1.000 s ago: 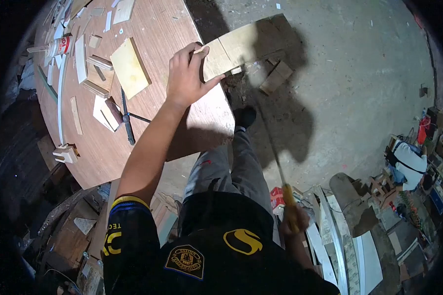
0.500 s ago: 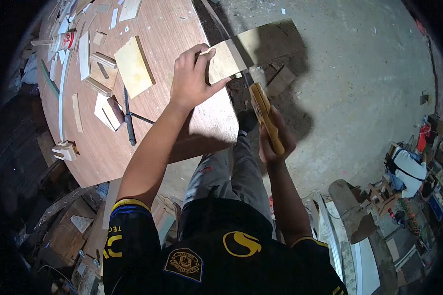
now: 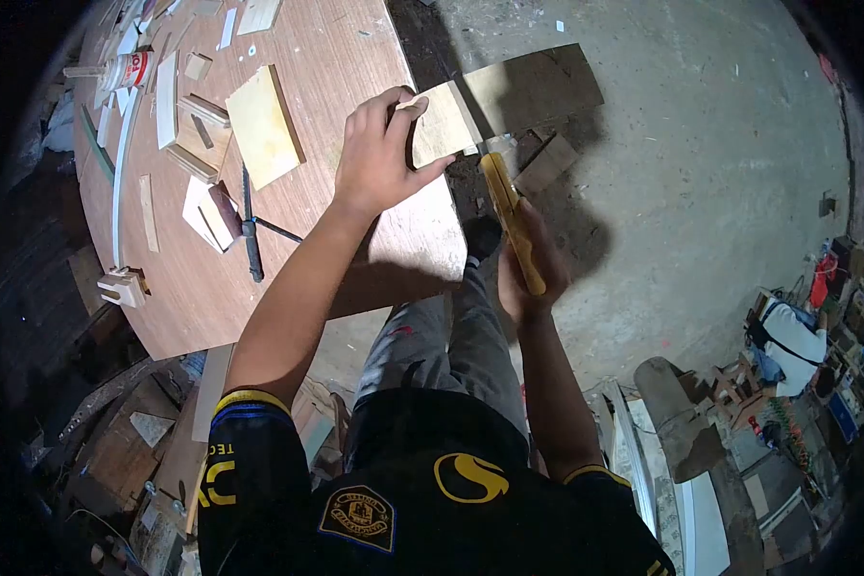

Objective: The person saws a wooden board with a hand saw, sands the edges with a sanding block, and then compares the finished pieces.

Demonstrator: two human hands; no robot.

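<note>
Gripping near end of wooden board (image 3: 538, 90) with left hand (image 3: 376, 158), fingers over one edge, thumb along the near edge. Closed around yellow handle of saw (image 3: 516, 226) with right hand (image 3: 533, 269). To note about board: located just right of left hand and forward of right hand, projecting past edge of surface (image 3: 317, 58) over concrete floor (image 3: 691, 192); flat, straight-edged, pale near left hand, shadowed farther out. To note about saw: dark narrow blade set across board, between left hand and its far end.

Left of left hand, on surface: rectangular pale-yellow panel (image 3: 264, 128), smooth-faced; beyond it, grooved wooden piece (image 3: 200, 139). Nearer left forearm: slim black tool (image 3: 251, 230) with side arm. Farthest left: clear bottle (image 3: 127, 70) with red-and-white label, lettering not read with certainty; notched wooden block (image 3: 123, 288) at surface edge.

Legible on black shirt (image 3: 432, 528), left sleeve: "TEC" in yellow. Also on chest: curved yellow emblem and crest, crest wording too small to read.

Well right of right hand: another person (image 3: 792, 341) in light top.
</note>
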